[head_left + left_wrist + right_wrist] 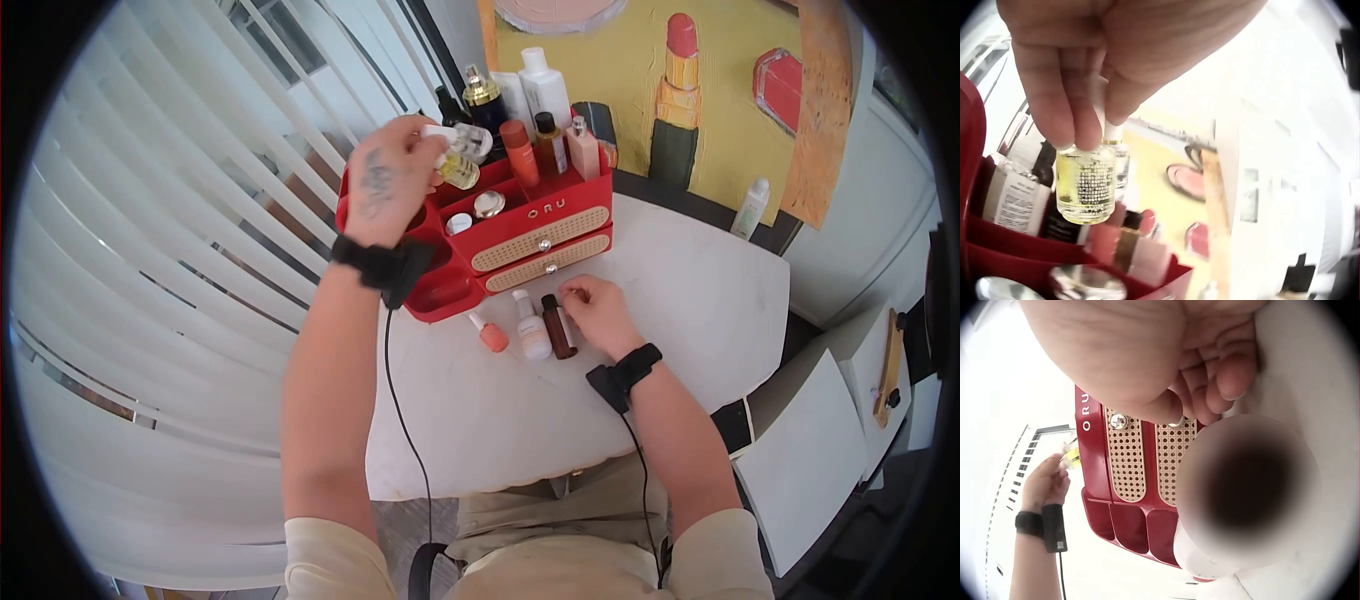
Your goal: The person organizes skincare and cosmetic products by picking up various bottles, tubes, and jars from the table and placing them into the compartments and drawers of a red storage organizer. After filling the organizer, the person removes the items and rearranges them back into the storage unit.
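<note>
My left hand (385, 180) is raised over the left side of a red cosmetics organizer (585, 200). Its fingers pinch two small glass bottles by their white tops. One bottle (1085, 187) contains yellow liquid; the clear bottle (1122, 165) is partly hidden behind it. On the white table, my right hand (605, 315) rests with loosely curled fingers and holds nothing. Beside its fingertips lies a brown bottle (558, 328) with a dark cap. A white bottle (533, 335) and a small coral bottle (491, 336) with a white cap lie to the left of that.
Taller bottles, among them a white bottle (545, 85) and a red-orange tube (518, 150), fill the organizer's back. Two jars, one silver-lidded (489, 205), sit in front compartments. Behind stands a lipstick painting (740, 60); a small white bottle (752, 205) is at right. Blinds (180, 250) hang left.
</note>
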Demonstrator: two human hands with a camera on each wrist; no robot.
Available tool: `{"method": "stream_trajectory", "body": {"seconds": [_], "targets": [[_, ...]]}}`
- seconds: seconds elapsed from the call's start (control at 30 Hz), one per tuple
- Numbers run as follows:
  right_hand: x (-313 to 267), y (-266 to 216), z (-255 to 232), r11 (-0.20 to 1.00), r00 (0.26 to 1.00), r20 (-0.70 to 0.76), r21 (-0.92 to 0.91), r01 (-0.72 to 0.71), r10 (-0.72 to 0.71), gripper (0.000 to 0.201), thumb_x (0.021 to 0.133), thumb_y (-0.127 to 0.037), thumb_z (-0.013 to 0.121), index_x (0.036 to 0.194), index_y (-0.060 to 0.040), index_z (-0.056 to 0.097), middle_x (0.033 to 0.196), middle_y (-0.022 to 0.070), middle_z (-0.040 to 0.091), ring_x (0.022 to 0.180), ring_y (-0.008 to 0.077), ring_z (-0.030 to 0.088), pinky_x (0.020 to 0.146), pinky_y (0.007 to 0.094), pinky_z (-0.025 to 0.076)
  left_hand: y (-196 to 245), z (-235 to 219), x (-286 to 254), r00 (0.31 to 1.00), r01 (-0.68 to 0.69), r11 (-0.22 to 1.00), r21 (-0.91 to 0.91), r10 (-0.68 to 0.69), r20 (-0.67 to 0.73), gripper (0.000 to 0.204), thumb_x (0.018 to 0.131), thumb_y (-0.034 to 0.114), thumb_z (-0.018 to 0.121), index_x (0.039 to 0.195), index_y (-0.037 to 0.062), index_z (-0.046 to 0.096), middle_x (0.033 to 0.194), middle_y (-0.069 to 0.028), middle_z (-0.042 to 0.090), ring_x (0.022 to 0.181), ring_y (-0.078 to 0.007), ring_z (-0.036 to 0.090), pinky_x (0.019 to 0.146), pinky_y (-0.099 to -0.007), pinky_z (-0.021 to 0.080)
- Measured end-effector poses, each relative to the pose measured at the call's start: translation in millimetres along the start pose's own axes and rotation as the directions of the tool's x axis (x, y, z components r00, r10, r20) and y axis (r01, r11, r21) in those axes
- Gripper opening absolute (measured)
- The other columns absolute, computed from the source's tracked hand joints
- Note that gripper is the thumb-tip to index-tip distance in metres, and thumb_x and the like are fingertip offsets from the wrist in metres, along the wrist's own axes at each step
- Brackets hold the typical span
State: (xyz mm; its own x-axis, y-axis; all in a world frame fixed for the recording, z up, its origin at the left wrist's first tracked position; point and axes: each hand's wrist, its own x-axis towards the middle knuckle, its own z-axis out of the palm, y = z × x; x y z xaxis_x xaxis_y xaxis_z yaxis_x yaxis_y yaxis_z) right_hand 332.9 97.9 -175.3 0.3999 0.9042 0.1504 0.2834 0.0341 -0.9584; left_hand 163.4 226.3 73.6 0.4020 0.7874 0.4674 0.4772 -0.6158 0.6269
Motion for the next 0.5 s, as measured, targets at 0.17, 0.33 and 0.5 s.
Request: {"method": "stream_trajectory", "body": {"seconds": [0.17, 0.33, 0.5], "targets": [[0.1, -3.5, -1.5, 1.000, 1.000, 0.015, 0.000, -0.022, 0.022, 0.019, 0.083, -0.013, 0.062, 0.096, -0.0016, 0.069, 0.079, 0.0132, 0.069, 0.070, 0.0220, 0.066, 0.067, 0.0318, 0.052, -24.5, -22.9, -83.5, 0.936, 0.349, 0.847, -0.402, -0.298, 0.185, 0.022, 0.091, 0.010, 0.057, 0.108, -0.0032, 0.063, 0.085, -0.0090, 0.068, 0.056, -0.0105, 0.059, 0.053, -0.0237, 0.051], [1.2, -3.5, -1.7, 0.998, 0.997, 0.028, 0.012, -0.067, 0.066, 0.019, 0.084, -0.013, 0.061, 0.097, -0.0010, 0.069, 0.079, 0.0122, 0.069, 0.069, 0.0201, 0.065, 0.066, 0.0306, 0.052, -98.9, 15.3, -191.2, 0.760, 0.642, 0.534, -0.549, -0.534, 0.369, 0.020, 0.094, 0.011, 0.056, 0.108, -0.0034, 0.057, 0.092, -0.0104, 0.067, 0.058, -0.0122, 0.060, 0.056, -0.0251, 0.053], [-0.4, -9.8, -2.7, 0.996, 0.995, 0.054, 0.026, -0.090, 0.088, 0.019, 0.085, -0.012, 0.060, 0.098, -0.0003, 0.068, 0.077, 0.0094, 0.068, 0.065, 0.0157, 0.063, 0.063, 0.0287, 0.051, -118.5, 40.4, -229.1, 0.662, 0.703, 0.344, -0.623, -0.636, 0.396, 0.024, 0.095, 0.012, 0.057, 0.112, -0.0037, 0.052, 0.097, -0.0117, 0.067, 0.063, -0.0136, 0.062, 0.059, -0.0268, 0.056]]}}
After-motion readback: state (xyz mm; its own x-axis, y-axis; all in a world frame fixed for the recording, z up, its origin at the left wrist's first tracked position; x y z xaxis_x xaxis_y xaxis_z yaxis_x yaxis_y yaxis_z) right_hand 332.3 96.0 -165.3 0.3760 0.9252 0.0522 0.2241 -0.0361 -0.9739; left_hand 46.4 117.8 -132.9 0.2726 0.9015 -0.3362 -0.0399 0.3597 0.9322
